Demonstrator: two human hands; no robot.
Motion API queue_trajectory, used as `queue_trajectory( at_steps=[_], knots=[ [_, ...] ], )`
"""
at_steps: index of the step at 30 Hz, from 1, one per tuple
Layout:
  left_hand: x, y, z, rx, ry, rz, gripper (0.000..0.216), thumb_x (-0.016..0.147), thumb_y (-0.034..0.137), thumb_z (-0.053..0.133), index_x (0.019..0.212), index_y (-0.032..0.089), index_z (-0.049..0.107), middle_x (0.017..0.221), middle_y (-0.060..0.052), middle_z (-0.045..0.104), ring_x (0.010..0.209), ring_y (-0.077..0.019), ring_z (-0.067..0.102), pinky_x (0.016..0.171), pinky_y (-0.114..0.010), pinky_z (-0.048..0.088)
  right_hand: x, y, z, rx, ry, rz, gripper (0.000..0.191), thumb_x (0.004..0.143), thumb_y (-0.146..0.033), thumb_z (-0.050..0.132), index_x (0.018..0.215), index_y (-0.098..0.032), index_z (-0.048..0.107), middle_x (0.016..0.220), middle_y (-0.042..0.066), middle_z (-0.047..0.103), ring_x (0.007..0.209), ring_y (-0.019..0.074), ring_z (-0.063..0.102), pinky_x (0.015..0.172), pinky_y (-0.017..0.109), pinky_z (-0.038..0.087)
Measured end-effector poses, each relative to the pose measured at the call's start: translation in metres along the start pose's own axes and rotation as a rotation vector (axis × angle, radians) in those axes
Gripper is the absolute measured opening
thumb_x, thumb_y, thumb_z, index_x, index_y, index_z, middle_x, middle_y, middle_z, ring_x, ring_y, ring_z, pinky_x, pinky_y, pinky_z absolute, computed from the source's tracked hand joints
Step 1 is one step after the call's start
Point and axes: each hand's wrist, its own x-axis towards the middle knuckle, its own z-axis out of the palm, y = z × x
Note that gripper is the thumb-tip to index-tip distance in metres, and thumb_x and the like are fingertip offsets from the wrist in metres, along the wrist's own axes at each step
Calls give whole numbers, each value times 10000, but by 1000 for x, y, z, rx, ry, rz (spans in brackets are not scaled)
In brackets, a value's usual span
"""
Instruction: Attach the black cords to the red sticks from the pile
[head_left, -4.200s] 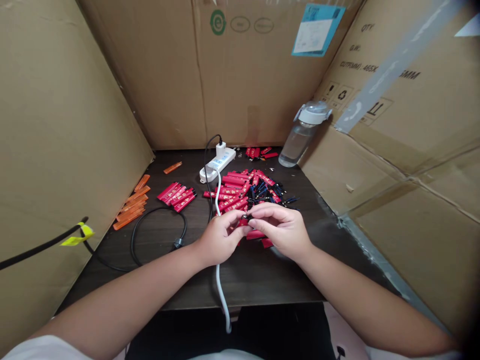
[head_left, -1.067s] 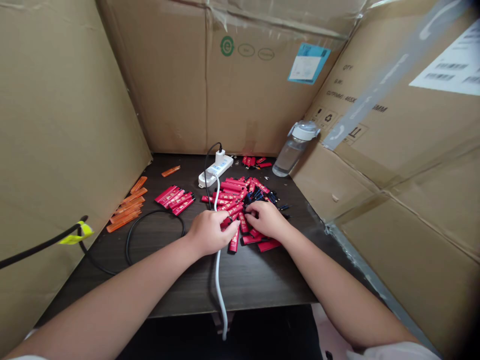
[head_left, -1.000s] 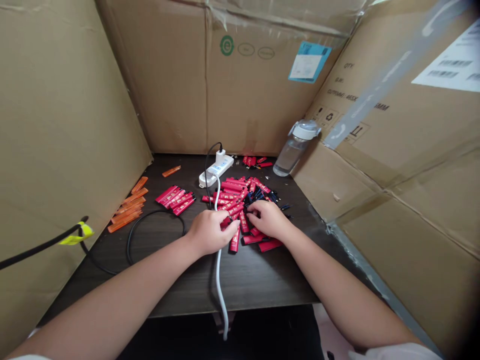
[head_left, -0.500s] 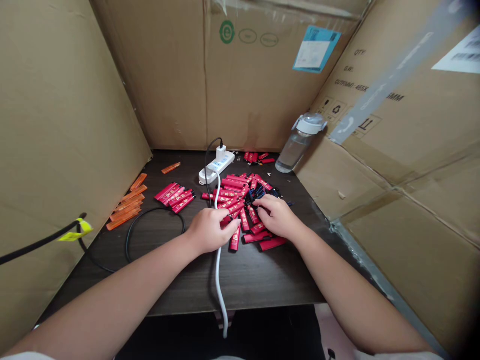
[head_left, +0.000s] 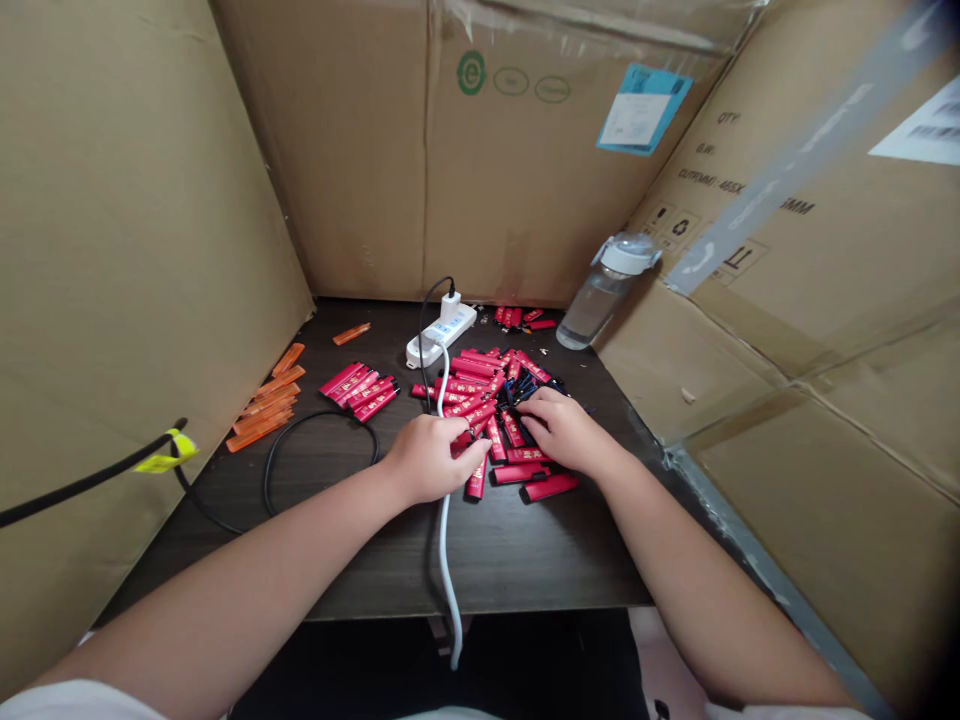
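A loose pile of red lighters (head_left: 474, 367) with gold lettering and dark ends lies on the dark table, small black pieces (head_left: 517, 388) mixed in on its right side. At the pile's near left edge is my left hand (head_left: 429, 462), thumb and forefinger closed around a red lighter that they mostly cover. My right hand (head_left: 564, 430) rests at the right side of the pile, fingers curled in by the black pieces; what its fingertips grip is hidden. Below it lie two separate red lighters (head_left: 551, 487).
A white power strip (head_left: 441, 336) with a plug stands behind the pile; its white cable (head_left: 445, 560) runs toward me. Left are grouped red lighters (head_left: 360, 390), orange strips (head_left: 262, 412) and a looped black cable (head_left: 268, 470). A water bottle (head_left: 592, 305) leans at right. Cardboard walls (head_left: 360, 150) surround the table.
The view has shifted slightly, so everything sits a little farther right in the picture. Both hands stay at the pile, with only small finger movement on the right.
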Motion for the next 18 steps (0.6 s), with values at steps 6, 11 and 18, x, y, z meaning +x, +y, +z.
queue_trajectory(
  at_steps=[6, 11, 18],
  knots=[
    [-1, 1, 0, 3, -3, -2, 401, 823, 460, 508, 540, 187, 427, 499, 22, 434, 487, -107, 362, 533, -257, 262, 1, -16, 0, 42, 30, -135, 213, 863, -211, 548, 1014, -177, 695, 965, 94, 556, 882, 195, 575, 816, 339, 514],
    [-1, 2, 1, 2, -10, 0, 386, 819, 447, 514, 541, 190, 443, 502, 19, 457, 487, -114, 387, 534, -263, 260, 7, -30, 6, -60, -84, -97, 160, 839, -157, 545, 878, -164, 700, 911, 87, 514, 827, 183, 540, 764, 308, 495],
    [-1, 1, 2, -8, -3, 3, 384, 814, 442, 520, 538, 191, 430, 494, 23, 444, 483, -113, 378, 530, -263, 250, 9, -35, 10, -114, -78, -51, 146, 841, -139, 532, 775, -141, 662, 914, 118, 560, 804, 186, 555, 759, 303, 488]
  ],
)
